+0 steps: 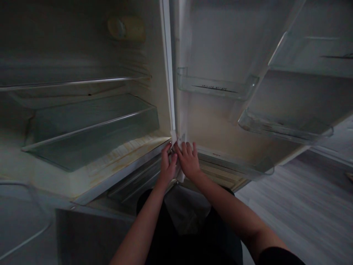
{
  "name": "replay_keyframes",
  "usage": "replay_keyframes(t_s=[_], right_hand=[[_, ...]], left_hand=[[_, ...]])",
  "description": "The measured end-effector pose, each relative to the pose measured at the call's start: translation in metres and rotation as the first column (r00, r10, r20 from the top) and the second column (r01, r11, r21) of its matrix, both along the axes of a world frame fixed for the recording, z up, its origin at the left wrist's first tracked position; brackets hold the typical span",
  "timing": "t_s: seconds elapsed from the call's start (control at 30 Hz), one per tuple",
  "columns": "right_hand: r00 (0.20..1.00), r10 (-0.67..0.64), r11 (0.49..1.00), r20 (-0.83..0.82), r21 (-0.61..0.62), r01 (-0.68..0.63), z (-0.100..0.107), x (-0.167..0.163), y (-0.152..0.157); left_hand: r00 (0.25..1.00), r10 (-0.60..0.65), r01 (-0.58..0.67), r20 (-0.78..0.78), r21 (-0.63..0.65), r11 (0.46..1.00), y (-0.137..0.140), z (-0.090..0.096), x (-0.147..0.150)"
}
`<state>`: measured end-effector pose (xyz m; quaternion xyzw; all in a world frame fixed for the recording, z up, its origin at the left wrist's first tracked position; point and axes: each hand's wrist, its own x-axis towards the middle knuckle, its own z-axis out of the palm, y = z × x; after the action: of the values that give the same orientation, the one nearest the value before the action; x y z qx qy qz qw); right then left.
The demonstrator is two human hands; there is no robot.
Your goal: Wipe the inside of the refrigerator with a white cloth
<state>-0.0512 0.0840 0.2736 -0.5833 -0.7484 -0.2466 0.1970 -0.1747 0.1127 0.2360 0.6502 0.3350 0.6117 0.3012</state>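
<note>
An open refrigerator (pixel 164 55) stands before me, its door (pixel 215 121) swung out to the right. A pale door seal (pixel 178 48) runs down the hinge side to the bottom corner. There my two hands meet. With curled fingers and thumb, my left hand (pixel 167 167) grips the lower end of the seal beside the cabinet edge. My right hand (pixel 189 162) pinches the same spot from the door side, its outer fingers raised. A white piece (pixel 173 136) shows just above the fingertips. Dim light and the fingers hide what exactly lies between them.
Inside the cabinet are a glass shelf (pixel 77 82), a clear drawer (pixel 96 140) and a yellowish lamp cover (pixel 127 28). Clear bins (pixel 217 86) line the door. A white cable (pixel 30 239) hangs at lower left. Grey wood-look flooring (pixel 303 206) spreads at right.
</note>
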Motion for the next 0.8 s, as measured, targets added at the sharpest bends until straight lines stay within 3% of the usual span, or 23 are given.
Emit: replay_keyframes(t_s=[0.17, 0.27, 0.33, 0.43, 0.57, 0.7, 0.8], right_hand=[[0.996, 0.048, 0.991, 0.075, 0.12, -0.057, -0.012, 0.053, -0.028], [0.997, 0.013, 0.983, 0.075, 0.182, -0.026, -0.022, 0.095, -0.048], [0.998, -0.006, 0.976, 0.07, 0.22, -0.009, -0.028, 0.114, -0.059], [0.999, -0.016, 0.972, 0.048, 0.236, 0.004, -0.036, 0.117, -0.066], [0.997, 0.027, 0.972, -0.074, 0.234, -0.009, -0.046, 0.097, -0.053], [0.996, -0.043, 0.967, -0.079, 0.246, 0.062, -0.046, 0.094, -0.027], [0.996, -0.09, 0.979, 0.012, 0.186, 0.086, -0.04, 0.113, -0.017]], left_hand=[[0.948, 0.04, 0.035, -0.315, 0.231, 0.972, 0.005, 0.024, 0.013], [0.797, 0.057, 0.152, -0.602, 0.291, 0.944, 0.003, 0.043, 0.028], [0.69, 0.114, 0.173, -0.714, 0.316, 0.933, -0.002, 0.051, 0.042], [0.599, 0.202, 0.14, -0.775, 0.35, 0.926, -0.008, 0.057, 0.067], [0.506, 0.142, 0.205, -0.851, 0.278, 0.938, -0.007, 0.069, 0.086], [0.407, 0.033, 0.305, -0.913, 0.17, 0.937, 0.003, 0.086, 0.082], [0.386, 0.046, 0.255, -0.921, 0.155, 0.955, 0.007, 0.091, 0.075]])
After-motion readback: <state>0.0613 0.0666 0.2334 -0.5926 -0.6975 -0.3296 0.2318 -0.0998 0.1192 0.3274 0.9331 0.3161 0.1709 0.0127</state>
